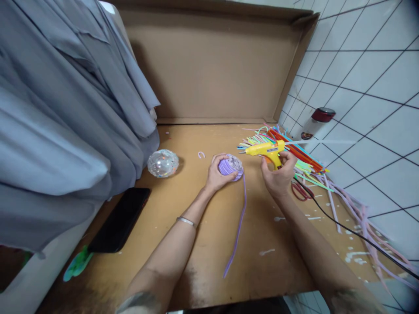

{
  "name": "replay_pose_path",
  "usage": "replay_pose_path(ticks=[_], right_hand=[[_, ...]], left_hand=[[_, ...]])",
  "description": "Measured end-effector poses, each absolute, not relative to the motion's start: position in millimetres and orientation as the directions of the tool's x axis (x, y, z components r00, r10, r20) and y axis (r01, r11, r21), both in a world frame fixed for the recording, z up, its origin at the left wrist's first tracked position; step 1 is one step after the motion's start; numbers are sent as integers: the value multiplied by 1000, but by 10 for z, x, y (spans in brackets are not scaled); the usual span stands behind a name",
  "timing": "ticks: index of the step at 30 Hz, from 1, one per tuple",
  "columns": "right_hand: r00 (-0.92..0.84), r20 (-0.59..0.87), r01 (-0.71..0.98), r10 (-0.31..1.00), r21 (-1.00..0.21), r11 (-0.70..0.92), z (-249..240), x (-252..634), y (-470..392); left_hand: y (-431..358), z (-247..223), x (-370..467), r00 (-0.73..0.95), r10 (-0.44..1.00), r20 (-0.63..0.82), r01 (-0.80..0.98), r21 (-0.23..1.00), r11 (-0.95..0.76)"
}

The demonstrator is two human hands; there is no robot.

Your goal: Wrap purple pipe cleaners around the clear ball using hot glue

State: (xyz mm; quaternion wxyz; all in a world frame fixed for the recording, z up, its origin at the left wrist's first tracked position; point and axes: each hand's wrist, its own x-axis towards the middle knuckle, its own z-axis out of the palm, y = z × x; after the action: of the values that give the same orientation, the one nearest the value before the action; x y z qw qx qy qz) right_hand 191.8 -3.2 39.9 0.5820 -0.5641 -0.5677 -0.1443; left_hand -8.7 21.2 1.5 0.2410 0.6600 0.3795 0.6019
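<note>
My left hand (217, 172) is closed around a ball (233, 165) partly wound with purple pipe cleaner, its upper side showing a paler, uncovered patch. From the ball's right side a loose purple strand (241, 213) trails down across the table. In my right hand (280, 174) is a yellow hot glue gun (266, 150), held by its handle, with the nozzle pointing left above and right of the ball. A clear glue stick (294, 142) sticks out of its back. The nozzle and ball are apart.
A clear faceted ball (163, 163) and a black phone (120, 220) lie left. Pipe cleaners (258, 138), red-handled scissors (301, 191) and a black cord (340, 229) are right. A bottle (314, 124) stands by the tiled wall; cardboard (216, 65) stands behind, grey cloth (65, 100) hangs left.
</note>
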Motion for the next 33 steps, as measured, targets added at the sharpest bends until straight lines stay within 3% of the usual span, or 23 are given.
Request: replay_pose_path(ticks=[3,12,24,33], right_hand=[[311,822,772,477,-511,377,428,1879,-52],[189,847,856,497,-390,339,462,1850,-122],[257,740,879,621,-447,168,426,1823,-104],[208,746,918,632,-373,137,445,1792,-141]], left_hand=[[203,19,-79,13,782,623,206,763,-612],[198,43,-80,73,739,669,237,709,-665],[204,29,-76,104,717,690,258,677,-689],[184,55,-74,135,691,711,254,649,-717]])
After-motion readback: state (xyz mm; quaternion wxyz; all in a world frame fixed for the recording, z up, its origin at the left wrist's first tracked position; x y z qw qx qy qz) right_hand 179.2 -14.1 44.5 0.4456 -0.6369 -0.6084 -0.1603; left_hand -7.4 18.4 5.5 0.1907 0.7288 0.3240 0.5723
